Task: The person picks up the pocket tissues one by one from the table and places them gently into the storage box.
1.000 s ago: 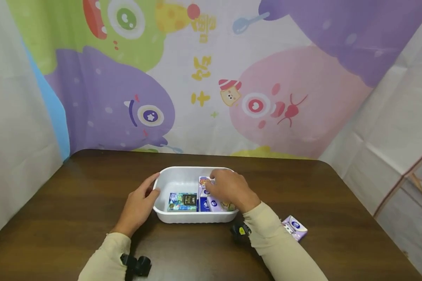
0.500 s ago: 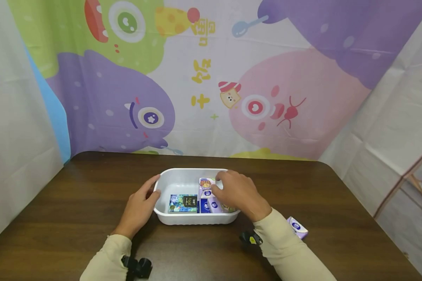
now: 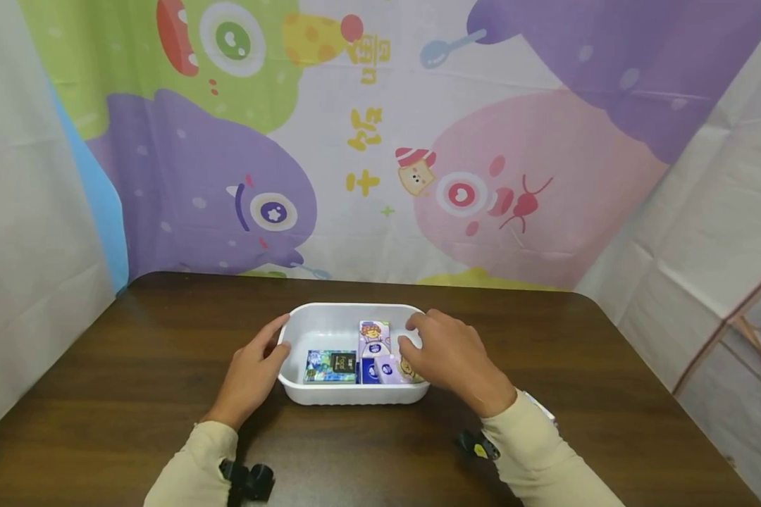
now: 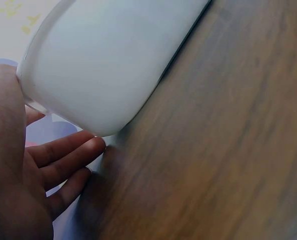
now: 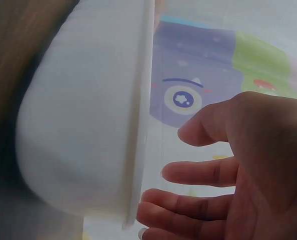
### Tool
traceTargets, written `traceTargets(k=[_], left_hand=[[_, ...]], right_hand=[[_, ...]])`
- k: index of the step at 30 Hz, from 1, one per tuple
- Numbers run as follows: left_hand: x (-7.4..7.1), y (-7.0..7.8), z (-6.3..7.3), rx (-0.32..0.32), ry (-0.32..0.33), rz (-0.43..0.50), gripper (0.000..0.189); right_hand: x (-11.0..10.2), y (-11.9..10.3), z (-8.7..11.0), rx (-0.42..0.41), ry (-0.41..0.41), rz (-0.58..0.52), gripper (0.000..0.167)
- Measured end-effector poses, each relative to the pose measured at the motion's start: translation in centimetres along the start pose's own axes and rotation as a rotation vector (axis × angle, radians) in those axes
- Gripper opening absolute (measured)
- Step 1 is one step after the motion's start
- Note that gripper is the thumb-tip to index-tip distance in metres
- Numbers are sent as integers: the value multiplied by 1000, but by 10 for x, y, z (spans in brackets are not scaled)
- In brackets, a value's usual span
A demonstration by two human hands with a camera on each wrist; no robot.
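A white plastic tub (image 3: 380, 394) stands on the brown table. My left hand (image 3: 247, 380) holds its left end, thumb at the rim and fingers along the outer wall; the left wrist view shows several fingertips (image 4: 96, 145) by the tub's lower corner. Over the right rim is my right hand (image 3: 450, 352), fingers apart and slightly bent, holding nothing. Inside lie a blue-green pack with a black label (image 3: 330, 367), an upright-lying lilac tissue pack (image 3: 374, 339), and another lilac tissue pack (image 3: 390, 370) over a dark blue one (image 3: 370, 371).
One more pack (image 3: 539, 405) lies on the table (image 3: 349, 458) to the right, mostly hidden by my right sleeve (image 3: 539, 451). A cartoon-printed cloth (image 3: 355, 232) hangs behind the table's far edge. Black cameras sit on both wrists.
My right hand has moved right, from above the packs to the tub's right rim, uncovering the lilac packs. My right sleeve covers more of the loose pack. The left hand keeps its place.
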State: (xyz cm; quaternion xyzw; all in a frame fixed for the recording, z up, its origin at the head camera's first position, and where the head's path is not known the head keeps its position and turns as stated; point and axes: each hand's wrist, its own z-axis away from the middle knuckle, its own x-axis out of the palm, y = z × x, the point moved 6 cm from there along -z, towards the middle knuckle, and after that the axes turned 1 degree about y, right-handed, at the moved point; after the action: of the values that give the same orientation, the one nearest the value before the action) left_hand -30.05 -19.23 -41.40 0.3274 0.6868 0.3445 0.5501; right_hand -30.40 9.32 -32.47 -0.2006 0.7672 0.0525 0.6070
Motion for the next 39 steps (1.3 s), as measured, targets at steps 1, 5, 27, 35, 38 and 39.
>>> traceTargets(k=[1,5,27,35,38,39], left_hand=[[0,0,0,-2,-1,-2,51],[1,-1,-1,-1,-1,2,51],[1,0,-1,-8,-8,11,51],[2,1,-1,-6,-10,17,51],[1,1,0,-10,-11,14,51],[0,0,0,-12,-11,13,51]], right_hand=[[-1,2,2,0,3,1,34],[-5,11,10,4,23,14,32],[-12,51,35,55,19,25,24],[-5,67,42,100,-98,50,29],[-4,69,43,110,-119,59,30],[-4,70,43,112,-128,62,30]])
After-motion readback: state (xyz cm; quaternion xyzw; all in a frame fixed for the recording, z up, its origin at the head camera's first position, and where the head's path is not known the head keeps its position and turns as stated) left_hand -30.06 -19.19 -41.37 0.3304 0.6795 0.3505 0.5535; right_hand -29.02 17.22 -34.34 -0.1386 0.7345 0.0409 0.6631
